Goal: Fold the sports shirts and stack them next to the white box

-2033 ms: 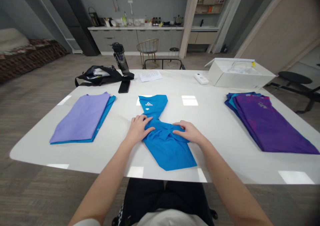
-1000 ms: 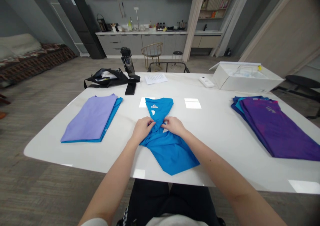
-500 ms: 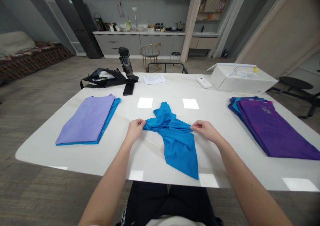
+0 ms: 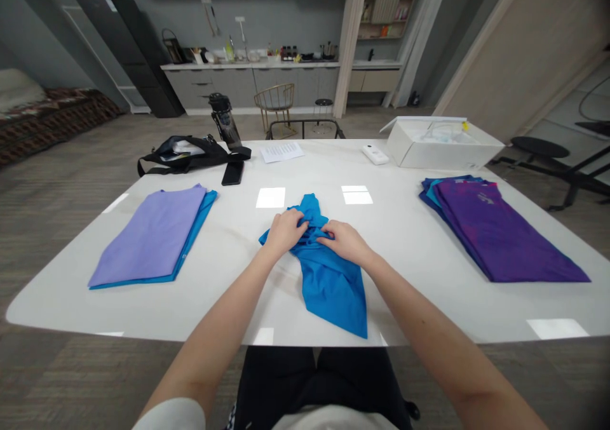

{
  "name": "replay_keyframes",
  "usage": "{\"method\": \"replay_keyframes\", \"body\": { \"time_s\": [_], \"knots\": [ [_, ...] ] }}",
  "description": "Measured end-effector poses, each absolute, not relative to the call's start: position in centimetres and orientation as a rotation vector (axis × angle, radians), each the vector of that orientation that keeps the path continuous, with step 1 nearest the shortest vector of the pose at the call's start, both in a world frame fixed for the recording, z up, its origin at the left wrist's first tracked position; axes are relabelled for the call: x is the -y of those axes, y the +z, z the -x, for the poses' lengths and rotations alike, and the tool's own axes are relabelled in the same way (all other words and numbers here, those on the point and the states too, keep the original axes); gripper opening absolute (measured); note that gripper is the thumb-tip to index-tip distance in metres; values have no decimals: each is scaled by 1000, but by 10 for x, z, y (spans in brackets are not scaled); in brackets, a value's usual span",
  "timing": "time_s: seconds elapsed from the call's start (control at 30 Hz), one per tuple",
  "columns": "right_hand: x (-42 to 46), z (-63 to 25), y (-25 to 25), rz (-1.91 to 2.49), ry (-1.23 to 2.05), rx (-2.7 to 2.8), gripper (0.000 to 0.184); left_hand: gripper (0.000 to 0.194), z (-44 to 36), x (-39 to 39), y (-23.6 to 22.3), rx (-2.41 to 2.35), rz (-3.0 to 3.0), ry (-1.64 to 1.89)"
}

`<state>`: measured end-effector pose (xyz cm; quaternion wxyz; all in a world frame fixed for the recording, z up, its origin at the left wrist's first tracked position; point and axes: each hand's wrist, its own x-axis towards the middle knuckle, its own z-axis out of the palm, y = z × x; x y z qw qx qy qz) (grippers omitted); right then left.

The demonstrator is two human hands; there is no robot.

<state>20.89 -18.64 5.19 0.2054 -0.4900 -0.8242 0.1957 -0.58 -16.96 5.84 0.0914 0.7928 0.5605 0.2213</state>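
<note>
A crumpled blue shirt (image 4: pixel 333 290) lies in front of me on the white table (image 4: pixel 229 309). My left hand (image 4: pixel 284 230) is over its upper middle, fingers curled and pinching the cloth. Close beside it, my right hand (image 4: pixel 347 242) pinches another fold of the same shirt. Dark print shows on the fabric between the two hands. One corner of the shirt points toward the table's near edge, and a bunched part sticks out beyond my fingers.
On the left lies a folded lilac shirt (image 4: pixel 150 233) on a blue one. At right is a stack topped by a purple shirt (image 4: pixel 509 233). Farther back are a black bag (image 4: pixel 185 154), a bottle (image 4: pixel 225 122), a phone (image 4: pixel 233 173), a paper sheet (image 4: pixel 282 152) and a white box (image 4: pixel 438 147).
Both hands have come inward from the shirt's two side ends to its middle and now grip cloth there. The view has shifted slightly to the right.
</note>
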Motion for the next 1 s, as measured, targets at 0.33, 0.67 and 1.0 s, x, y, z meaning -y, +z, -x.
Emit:
{"method": "replay_keyframes", "body": {
  "time_s": [0.33, 0.67, 1.0],
  "knots": [
    [214, -373, 47, 1747, 787, 1858, 42, 22, 171, 204, 40, -2332, -1370, 1246],
    [201, -376, 53, 1921, 499, 1994, 36, 38, 148, 219, 33, -2293, -2061, 740],
    [162, -272, 39, 2025, 335, 2281, 34, 44, 87, 153, 29, -1924, -2278, 257]
  ]
}}
